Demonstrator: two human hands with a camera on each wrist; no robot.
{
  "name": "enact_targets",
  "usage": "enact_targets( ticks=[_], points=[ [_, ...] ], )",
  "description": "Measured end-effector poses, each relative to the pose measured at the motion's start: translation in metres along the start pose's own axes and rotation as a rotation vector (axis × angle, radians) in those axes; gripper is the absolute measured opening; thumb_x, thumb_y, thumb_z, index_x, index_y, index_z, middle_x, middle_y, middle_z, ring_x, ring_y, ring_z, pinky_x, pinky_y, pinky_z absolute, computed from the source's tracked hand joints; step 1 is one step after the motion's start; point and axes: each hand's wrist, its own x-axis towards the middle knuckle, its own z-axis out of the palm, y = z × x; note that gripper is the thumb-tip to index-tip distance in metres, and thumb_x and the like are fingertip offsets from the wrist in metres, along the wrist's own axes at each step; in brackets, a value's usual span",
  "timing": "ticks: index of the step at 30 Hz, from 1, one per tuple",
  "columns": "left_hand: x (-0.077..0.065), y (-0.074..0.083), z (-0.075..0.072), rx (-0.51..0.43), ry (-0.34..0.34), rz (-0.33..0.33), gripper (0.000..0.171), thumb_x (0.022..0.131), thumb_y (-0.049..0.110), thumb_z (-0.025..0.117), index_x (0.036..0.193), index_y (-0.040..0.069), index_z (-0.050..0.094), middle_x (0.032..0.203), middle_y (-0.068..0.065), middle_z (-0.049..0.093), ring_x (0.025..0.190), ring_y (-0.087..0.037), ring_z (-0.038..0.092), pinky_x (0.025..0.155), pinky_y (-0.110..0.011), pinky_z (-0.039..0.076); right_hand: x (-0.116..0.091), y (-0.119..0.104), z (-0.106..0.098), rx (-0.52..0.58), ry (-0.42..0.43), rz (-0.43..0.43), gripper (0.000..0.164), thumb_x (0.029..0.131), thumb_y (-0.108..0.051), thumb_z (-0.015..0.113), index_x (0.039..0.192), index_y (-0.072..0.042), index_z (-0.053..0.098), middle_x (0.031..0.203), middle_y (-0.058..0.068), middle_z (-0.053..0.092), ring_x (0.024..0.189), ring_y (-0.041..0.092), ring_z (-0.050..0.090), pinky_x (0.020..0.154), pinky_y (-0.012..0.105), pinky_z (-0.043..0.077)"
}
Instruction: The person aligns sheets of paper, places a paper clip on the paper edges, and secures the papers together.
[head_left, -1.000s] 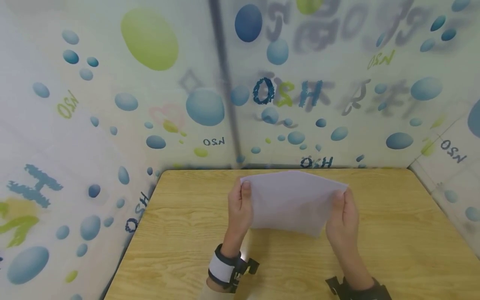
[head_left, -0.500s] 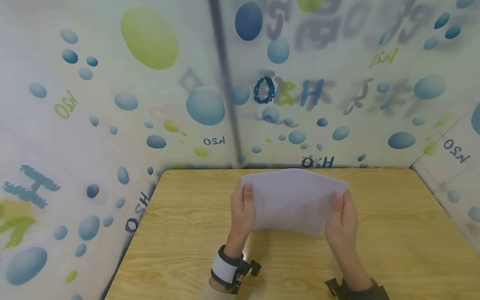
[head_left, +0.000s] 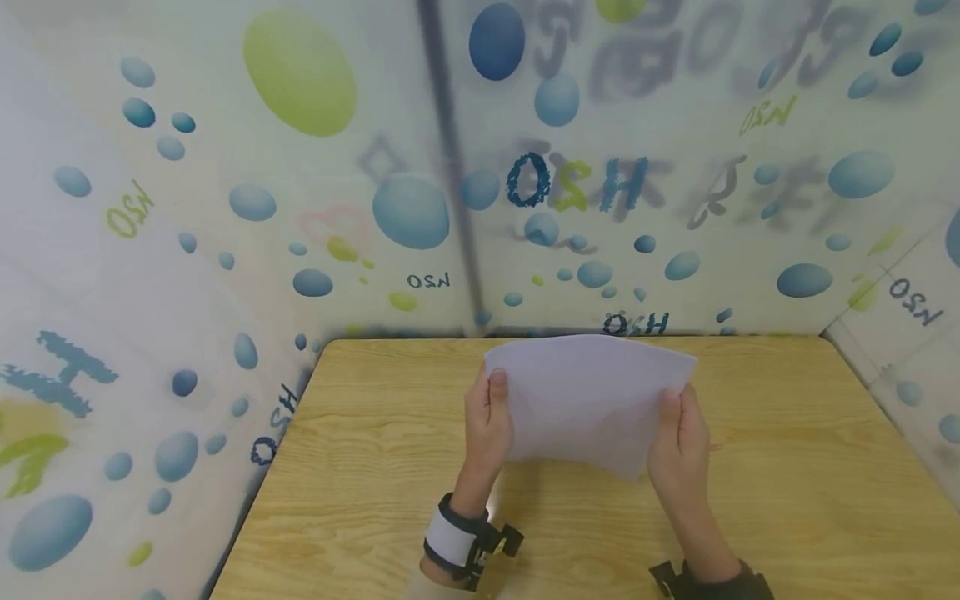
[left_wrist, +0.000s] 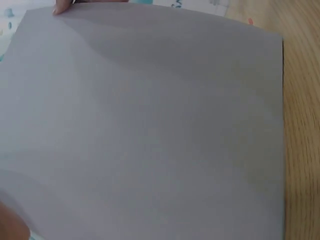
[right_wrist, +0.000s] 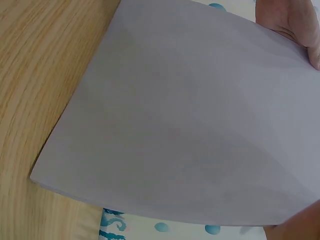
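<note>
White blank paper (head_left: 585, 404) is held up above the wooden table, bowed slightly between both hands; whether it is one sheet or several I cannot tell. My left hand (head_left: 487, 425) grips its left edge, thumb on the near face. On the opposite edge, my right hand (head_left: 681, 450) pinches the paper in the same way, and the fingers behind it are largely hidden. In the left wrist view the paper (left_wrist: 160, 120) fills most of the picture, with fingertips at its top edge. The right wrist view shows the paper's face (right_wrist: 175, 115) and my left hand (right_wrist: 290, 22) at the upper right.
Under the hands spreads a wood-grain table (head_left: 360, 467), meeting walls printed with bubbles (head_left: 410, 212) at its back and sides. A small orange-red thing (head_left: 715, 447) shows beside the right hand, too small to name. A strapped band (head_left: 453, 537) circles the left wrist.
Both hands have drawn slightly closer together, and the paper's top edge bows in a smoother curve. The small orange-red thing has come into view beside the right hand. The grip stays the same.
</note>
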Motion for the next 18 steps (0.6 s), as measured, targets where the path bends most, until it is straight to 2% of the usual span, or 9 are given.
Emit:
enact_targets(
  ticks=[2, 4, 7, 10, 13, 15, 17, 18],
  points=[
    [0.0, 0.001, 0.0, -0.001, -0.004, -0.028, 0.02, 0.103, -0.003, 0.037, 0.106, -0.007, 0.057, 0.093, -0.017, 0.062, 0.082, -0.017, 0.056, 0.074, -0.03, 0.047, 0.0, 0.001, -0.001, -0.036, 0.013, 0.006, 0.029, 0.106, -0.011, 0.035, 0.119, 0.006, 0.054, 0.098, 0.005, 0.058, 0.08, 0.013, 0.052, 0.067, 0.018, 0.04],
    [-0.002, -0.004, 0.0, 0.0, -0.01, -0.064, 0.022, 0.102, -0.004, 0.037, 0.109, -0.006, 0.058, 0.094, -0.016, 0.062, 0.083, -0.017, 0.056, 0.075, -0.03, 0.047, -0.001, 0.0, -0.003, -0.078, 0.03, 0.001, 0.027, 0.106, -0.012, 0.037, 0.114, 0.005, 0.056, 0.088, 0.005, 0.055, 0.073, 0.011, 0.047, 0.063, 0.019, 0.036],
    [-0.007, -0.013, 0.0, 0.003, -0.017, -0.134, 0.025, 0.103, -0.002, 0.036, 0.114, -0.003, 0.059, 0.099, -0.013, 0.063, 0.087, -0.018, 0.056, 0.079, -0.031, 0.047, -0.001, -0.001, -0.005, -0.118, 0.046, -0.015, 0.024, 0.105, -0.012, 0.04, 0.102, 0.005, 0.056, 0.074, 0.004, 0.044, 0.064, 0.011, 0.038, 0.056, 0.023, 0.03],
    [-0.011, -0.019, 0.0, 0.009, -0.018, -0.21, 0.026, 0.105, 0.006, 0.037, 0.116, 0.001, 0.061, 0.1, -0.009, 0.063, 0.09, -0.018, 0.056, 0.082, -0.032, 0.046, -0.002, -0.003, -0.007, -0.122, 0.035, -0.011, 0.024, 0.105, -0.012, 0.041, 0.092, 0.004, 0.052, 0.067, 0.003, 0.034, 0.059, 0.011, 0.032, 0.052, 0.025, 0.027],
    [-0.013, -0.02, 0.0, 0.022, -0.027, -0.299, 0.028, 0.107, 0.017, 0.038, 0.112, 0.004, 0.062, 0.096, -0.005, 0.061, 0.089, -0.016, 0.054, 0.081, -0.032, 0.044, -0.002, -0.004, -0.009, -0.119, 0.004, 0.045, 0.028, 0.106, -0.015, 0.039, 0.086, 0.002, 0.048, 0.066, 0.004, 0.032, 0.057, 0.014, 0.032, 0.051, 0.027, 0.028],
    [-0.015, -0.022, 0.001, 0.027, -0.033, -0.372, 0.03, 0.106, 0.024, 0.039, 0.108, 0.005, 0.063, 0.095, -0.003, 0.06, 0.089, -0.015, 0.053, 0.082, -0.032, 0.043, -0.003, -0.003, -0.01, -0.134, -0.027, 0.114, 0.031, 0.106, -0.019, 0.037, 0.085, 0.001, 0.047, 0.067, 0.005, 0.033, 0.058, 0.016, 0.033, 0.052, 0.027, 0.029],
    [-0.017, -0.027, 0.002, 0.022, -0.042, -0.445, 0.034, 0.106, 0.028, 0.04, 0.104, 0.003, 0.062, 0.091, -0.006, 0.056, 0.089, -0.017, 0.051, 0.082, -0.034, 0.042, -0.005, -0.002, -0.011, -0.156, -0.071, 0.191, 0.034, 0.107, -0.023, 0.035, 0.088, 0.001, 0.049, 0.07, 0.008, 0.035, 0.061, 0.018, 0.036, 0.053, 0.026, 0.032],
    [-0.018, -0.031, 0.003, 0.017, -0.045, -0.482, 0.036, 0.106, 0.031, 0.04, 0.107, 0.003, 0.062, 0.097, -0.005, 0.059, 0.095, -0.016, 0.052, 0.087, -0.036, 0.042, -0.005, -0.001, -0.011, -0.171, -0.098, 0.231, 0.035, 0.107, -0.025, 0.034, 0.092, 0.002, 0.052, 0.073, 0.009, 0.038, 0.064, 0.019, 0.038, 0.055, 0.026, 0.033]
  ],
)
